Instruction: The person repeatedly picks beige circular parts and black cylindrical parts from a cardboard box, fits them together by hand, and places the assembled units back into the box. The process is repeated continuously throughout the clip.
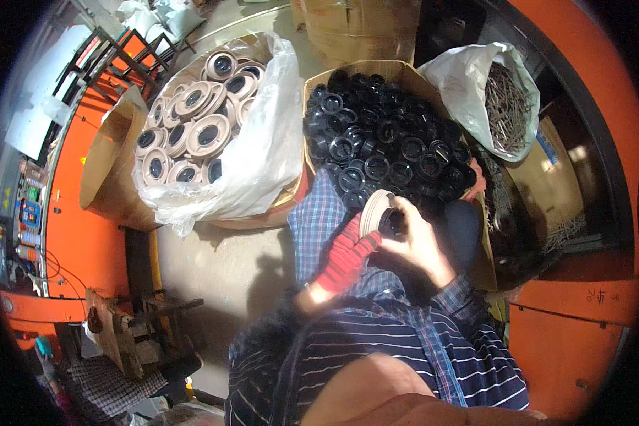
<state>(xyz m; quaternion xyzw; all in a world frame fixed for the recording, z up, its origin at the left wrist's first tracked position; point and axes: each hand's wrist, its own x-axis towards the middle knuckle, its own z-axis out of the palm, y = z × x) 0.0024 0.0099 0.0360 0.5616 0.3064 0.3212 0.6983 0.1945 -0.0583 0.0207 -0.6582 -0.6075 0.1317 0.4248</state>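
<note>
My left hand (349, 255), in a red striped glove, is closed on a beige ribbed round plastic part (370, 212) in front of my lap. My bare right hand (420, 240) grips the same part from the other side, thumb and fingers around a black plastic ring (391, 223) at its centre. How deep the ring sits in the part is partly hidden by my fingers. Just beyond my hands, loose black rings (376, 167) fill a cardboard box (399, 66). To its left, beige round parts with black centres (195, 99) fill a white plastic bag (270, 153).
A white sack of metal rods (468, 67) stands at the far right. Orange machinery (85, 202) flanks me on the left, with an orange panel (564, 348) at lower right. A wooden stool-like frame (117, 341) stands at lower left, and a large carton (355, 32) stands behind.
</note>
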